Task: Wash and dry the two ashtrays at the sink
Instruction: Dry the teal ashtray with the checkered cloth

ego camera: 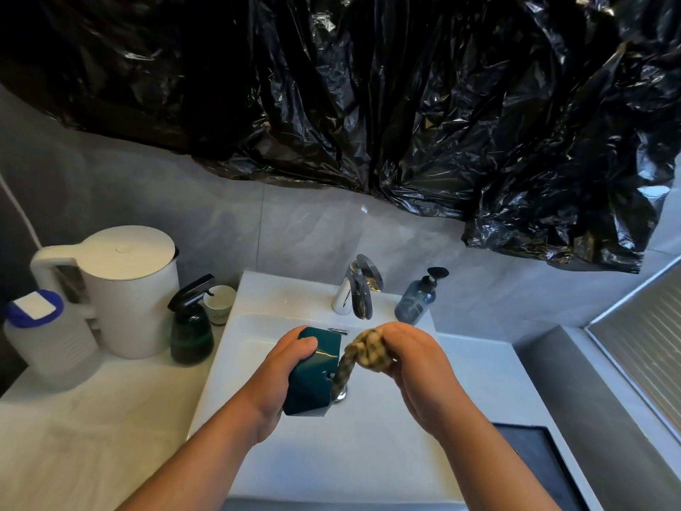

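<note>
My left hand (282,374) grips the ashtray (316,378) over the sink (258,289). My right hand (418,366) clenches a bunched cloth (368,350). Wiping step, I'd say. Next, I work the cloth inside the ashtray.

The left grip (280,378) and right grip (416,370) are bare, like both forearms (206,448) up to the frame edge.
</note>
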Demonstrator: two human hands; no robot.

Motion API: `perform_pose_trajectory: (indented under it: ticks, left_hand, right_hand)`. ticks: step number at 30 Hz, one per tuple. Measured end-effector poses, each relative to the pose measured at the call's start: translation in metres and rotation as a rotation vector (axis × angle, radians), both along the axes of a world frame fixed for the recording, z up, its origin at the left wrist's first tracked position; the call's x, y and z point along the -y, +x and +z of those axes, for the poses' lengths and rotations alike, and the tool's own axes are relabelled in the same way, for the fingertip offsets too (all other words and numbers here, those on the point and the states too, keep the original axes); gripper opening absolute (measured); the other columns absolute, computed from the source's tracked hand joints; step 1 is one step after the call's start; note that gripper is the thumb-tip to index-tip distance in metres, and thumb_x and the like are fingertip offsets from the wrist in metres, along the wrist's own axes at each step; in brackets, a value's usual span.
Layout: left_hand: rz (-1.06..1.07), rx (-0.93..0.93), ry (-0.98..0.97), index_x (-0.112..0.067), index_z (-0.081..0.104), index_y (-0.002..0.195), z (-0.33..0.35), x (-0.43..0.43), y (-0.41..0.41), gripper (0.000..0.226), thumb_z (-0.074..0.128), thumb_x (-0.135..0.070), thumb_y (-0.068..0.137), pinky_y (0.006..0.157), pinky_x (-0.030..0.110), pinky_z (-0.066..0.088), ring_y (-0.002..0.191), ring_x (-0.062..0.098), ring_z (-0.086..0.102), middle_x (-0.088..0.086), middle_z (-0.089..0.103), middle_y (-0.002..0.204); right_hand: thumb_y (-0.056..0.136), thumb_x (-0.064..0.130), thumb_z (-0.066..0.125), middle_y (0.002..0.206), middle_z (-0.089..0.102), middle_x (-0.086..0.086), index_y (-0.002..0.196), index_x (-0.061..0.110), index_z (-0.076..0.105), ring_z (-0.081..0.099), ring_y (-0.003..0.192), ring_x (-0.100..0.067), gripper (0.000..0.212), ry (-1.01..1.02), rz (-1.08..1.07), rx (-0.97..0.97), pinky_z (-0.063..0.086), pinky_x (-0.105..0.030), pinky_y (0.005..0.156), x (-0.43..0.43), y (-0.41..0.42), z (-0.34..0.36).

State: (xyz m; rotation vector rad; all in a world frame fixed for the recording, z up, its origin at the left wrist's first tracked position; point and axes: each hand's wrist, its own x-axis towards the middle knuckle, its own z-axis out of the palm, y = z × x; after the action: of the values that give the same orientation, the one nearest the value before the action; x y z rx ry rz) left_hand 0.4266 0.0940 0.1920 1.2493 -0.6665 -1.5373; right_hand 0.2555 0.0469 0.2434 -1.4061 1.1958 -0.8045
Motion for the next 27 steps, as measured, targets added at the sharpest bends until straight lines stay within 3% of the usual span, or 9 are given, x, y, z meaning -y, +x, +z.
perform_pose_trajectory:
  ticks: [3, 6, 8, 11, 13, 15, 17, 21, 27]
  left_hand:
    - [-0.002, 0.002, 0.006, -0.027, 0.063, 0.107, -0.001, 0.000, 0.001, 0.022, 0.044, -0.034, 0.099, 0.097, 0.053, 0.051, 0.094, 0.028, 0.063, 0.009, 0.073, 0.097]
    - [-0.010, 0.010, 0.001, -0.028, 0.065, 0.103, -0.001, 0.001, 0.001, 0.022, 0.045, -0.034, 0.098, 0.096, 0.053, 0.052, 0.093, 0.027, 0.065, 0.010, 0.073, 0.096]
    - [-0.009, -0.006, -0.002, -0.030, 0.066, 0.098, -0.001, 0.001, 0.002, 0.020, 0.046, -0.032, 0.098, 0.089, 0.049, 0.054, 0.088, 0.026, 0.065, 0.007, 0.074, 0.091]
    - [0.000, -0.006, -0.004, -0.030, 0.064, 0.098, -0.002, 0.002, 0.001, 0.018, 0.047, -0.031, 0.098, 0.082, 0.041, 0.053, 0.086, 0.025, 0.063, 0.006, 0.072, 0.090]
    - [-0.012, 0.006, -0.017, -0.031, 0.063, 0.102, -0.002, 0.001, 0.000, 0.016, 0.047, -0.032, 0.098, 0.081, 0.040, 0.054, 0.089, 0.025, 0.062, 0.007, 0.070, 0.095]
    - [-0.027, 0.023, -0.038, -0.030, 0.062, 0.106, -0.003, 0.001, 0.000, 0.016, 0.051, -0.036, 0.095, 0.077, 0.039, 0.055, 0.088, 0.023, 0.064, 0.006, 0.071, 0.096]
    - [-0.052, 0.044, -0.056, -0.028, 0.062, 0.110, -0.003, 0.001, 0.000, 0.031, 0.059, -0.043, 0.083, 0.071, 0.038, 0.057, 0.086, 0.022, 0.066, 0.006, 0.071, 0.099]
    - [-0.072, 0.057, -0.072, -0.031, 0.061, 0.110, -0.003, 0.001, 0.001, 0.040, 0.058, -0.046, 0.073, 0.072, 0.038, 0.059, 0.091, 0.024, 0.068, 0.006, 0.070, 0.104]
    - [-0.120, 0.028, -0.095, -0.030, 0.063, 0.111, -0.004, 0.001, -0.002, 0.037, 0.059, -0.047, 0.078, 0.067, 0.035, 0.056, 0.087, 0.019, 0.068, 0.006, 0.072, 0.103]
  right_hand:
    - [0.099, 0.004, 0.042, 0.084, 0.072, -0.007, 0.082, 0.021, 0.073, 0.065, 0.076, -0.018, 0.039, -0.132, 0.011, -0.195, 0.058, -0.042, 0.080, 0.000, 0.002, 0.002]
    - [0.104, 0.011, 0.039, 0.110, 0.065, 0.004, 0.119, 0.024, 0.067, 0.064, 0.098, -0.011, 0.035, -0.236, 0.044, -0.434, 0.057, -0.030, 0.088, 0.001, 0.002, 0.005]
    - [0.106, 0.015, 0.039, 0.117, 0.058, 0.011, 0.128, 0.026, 0.063, 0.055, 0.108, -0.005, 0.035, -0.287, 0.054, -0.521, 0.047, -0.019, 0.092, 0.002, 0.004, 0.012]
    - [0.105, 0.015, 0.042, 0.110, 0.064, 0.015, 0.119, 0.029, 0.067, 0.058, 0.093, -0.003, 0.032, -0.196, -0.002, -0.429, 0.045, -0.008, 0.072, 0.005, 0.004, 0.016]
    - [0.103, 0.014, 0.046, 0.093, 0.065, 0.012, 0.111, 0.027, 0.070, 0.058, 0.079, -0.005, 0.028, -0.129, -0.069, -0.337, 0.046, -0.014, 0.063, 0.009, 0.005, 0.014]
    - [0.099, 0.013, 0.055, 0.082, 0.064, 0.007, 0.105, 0.025, 0.072, 0.059, 0.075, -0.010, 0.022, -0.110, -0.129, -0.248, 0.048, -0.021, 0.066, 0.013, 0.006, 0.013]
    - [0.093, 0.012, 0.065, 0.074, 0.063, 0.006, 0.098, 0.028, 0.071, 0.062, 0.071, -0.013, 0.017, -0.136, -0.153, -0.175, 0.051, -0.026, 0.067, 0.015, 0.008, 0.014]
    - [0.086, 0.009, 0.075, 0.063, 0.062, 0.006, 0.084, 0.025, 0.071, 0.062, 0.064, -0.015, 0.017, -0.201, -0.128, -0.078, 0.050, -0.027, 0.063, 0.011, 0.014, 0.025]
    - [0.092, 0.006, 0.068, 0.076, 0.064, -0.013, 0.087, 0.010, 0.067, 0.065, 0.068, -0.022, 0.006, -0.074, -0.125, 0.243, 0.056, -0.032, 0.063, 0.004, 0.034, 0.037]
